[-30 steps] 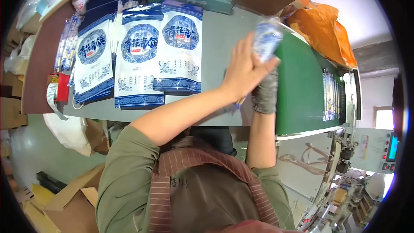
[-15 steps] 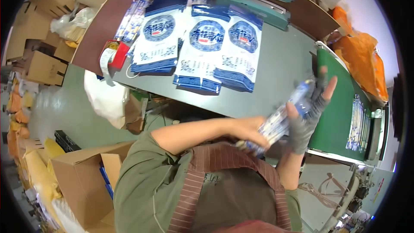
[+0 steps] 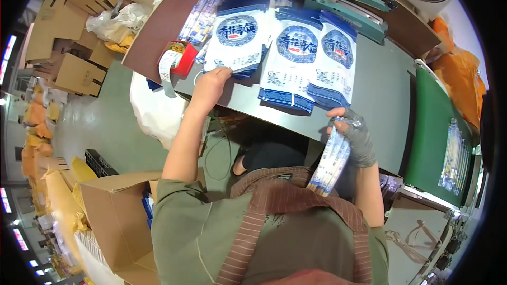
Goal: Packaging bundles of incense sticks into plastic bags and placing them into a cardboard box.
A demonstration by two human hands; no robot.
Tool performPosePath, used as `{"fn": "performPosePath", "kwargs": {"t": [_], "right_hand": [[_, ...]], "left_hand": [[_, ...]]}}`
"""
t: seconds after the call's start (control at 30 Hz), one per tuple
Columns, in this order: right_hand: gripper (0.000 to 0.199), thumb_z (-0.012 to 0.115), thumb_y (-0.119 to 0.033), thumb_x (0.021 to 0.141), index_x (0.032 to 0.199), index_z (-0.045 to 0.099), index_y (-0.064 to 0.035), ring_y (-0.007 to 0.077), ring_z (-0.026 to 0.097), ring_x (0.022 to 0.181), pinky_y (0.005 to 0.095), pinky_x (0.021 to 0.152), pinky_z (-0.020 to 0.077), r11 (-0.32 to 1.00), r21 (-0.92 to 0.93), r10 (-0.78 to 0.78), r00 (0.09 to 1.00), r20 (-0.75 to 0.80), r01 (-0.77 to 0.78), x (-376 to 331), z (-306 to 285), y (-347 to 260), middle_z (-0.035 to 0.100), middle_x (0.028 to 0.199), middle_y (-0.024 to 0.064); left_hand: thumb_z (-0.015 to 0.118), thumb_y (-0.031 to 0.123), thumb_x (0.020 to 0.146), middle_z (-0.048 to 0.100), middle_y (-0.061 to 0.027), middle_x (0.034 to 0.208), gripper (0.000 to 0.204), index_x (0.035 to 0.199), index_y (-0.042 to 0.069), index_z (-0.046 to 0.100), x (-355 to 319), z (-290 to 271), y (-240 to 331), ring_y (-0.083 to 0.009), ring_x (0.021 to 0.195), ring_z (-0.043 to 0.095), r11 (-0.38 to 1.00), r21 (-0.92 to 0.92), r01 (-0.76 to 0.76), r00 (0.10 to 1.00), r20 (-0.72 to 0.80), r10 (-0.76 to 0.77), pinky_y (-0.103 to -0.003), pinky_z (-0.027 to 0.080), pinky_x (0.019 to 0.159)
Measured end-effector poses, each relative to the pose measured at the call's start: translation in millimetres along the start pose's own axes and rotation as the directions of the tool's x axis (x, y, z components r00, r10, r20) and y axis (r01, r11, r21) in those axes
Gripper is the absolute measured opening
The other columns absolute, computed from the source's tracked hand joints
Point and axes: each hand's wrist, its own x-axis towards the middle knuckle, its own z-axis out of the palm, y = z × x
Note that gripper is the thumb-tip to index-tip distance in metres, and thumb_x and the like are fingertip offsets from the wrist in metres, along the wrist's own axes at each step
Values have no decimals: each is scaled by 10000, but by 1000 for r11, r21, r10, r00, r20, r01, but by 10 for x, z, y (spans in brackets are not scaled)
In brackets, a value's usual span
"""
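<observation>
My left hand point(image 3: 211, 87) pinches the lower edge of the top bag in the left stack of white-and-blue printed bags point(image 3: 236, 47). Two more stacks of such flat bags lie to the right, a middle stack point(image 3: 293, 55) and a right stack point(image 3: 334, 60). In a grey fingerless glove, my right hand point(image 3: 356, 137) is closed around the upper end of a bundle of slim blue-and-white wrapped sticks point(image 3: 330, 161). The bundle hangs tilted in front of the table edge, its lower end close to my apron point(image 3: 296, 200).
A green bag sealer point(image 3: 348, 13) stands at the back. More wrapped sticks point(image 3: 454, 163) lie on the green conveyor belt point(image 3: 430, 137) at right. A red box point(image 3: 182, 63) with a paper strip sits left, near loose wrapped sticks point(image 3: 199, 18). An open carton point(image 3: 113, 216) is at lower left.
My left hand has let go of the bundle and reached forward left to the left bag stack. My right hand has closed on the bundle's upper end. The view has shifted.
</observation>
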Motion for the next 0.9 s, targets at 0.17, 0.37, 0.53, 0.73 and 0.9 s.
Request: {"fn": "performPosePath", "kwargs": {"t": [0.17,0.37,0.53,0.73,0.9], "right_hand": [[333,713,-234,792,1035,610,-31,110,609,637,244,593,523,1000,-8,14,999,-42,-15,17,1,9,654,752,58],[249,652,-211,859,1028,616,-32,119,638,685,244,635,525,999,-27,-39,999,-18,38,-23,-41,28,670,769,67],[230,648,-201,853,1007,623,-32,130,643,683,250,634,530,999,-18,-51,998,-33,50,-121,-96,41,670,766,77],[275,648,-244,850,1015,628,-25,118,617,697,249,642,507,993,-44,-116,991,-67,113,-319,-332,97,656,780,65],[290,651,-260,855,1028,625,-29,104,607,714,247,656,499,989,-60,-145,983,-111,139,-594,-453,50,651,795,51]], "left_hand": [[693,158,837,570,-99,713,199,848,-20,605,401,-159,-229,-189,647,533,897,-416,148,967,253,-42,-324,421,603],[664,194,897,434,12,621,284,756,-16,535,551,-256,-399,-62,630,378,732,-515,445,829,546,-119,-287,358,579],[722,101,786,440,-1,628,221,752,10,524,690,-151,-244,-86,604,384,861,-431,268,953,249,-172,-264,347,560],[560,198,934,624,-162,688,147,891,69,615,912,-44,855,-351,632,621,952,-304,7,989,-141,-52,-414,451,542],[534,135,858,604,-184,891,150,872,4,604,750,472,2264,-394,831,587,848,-514,-130,950,180,255,-473,464,730]]}}
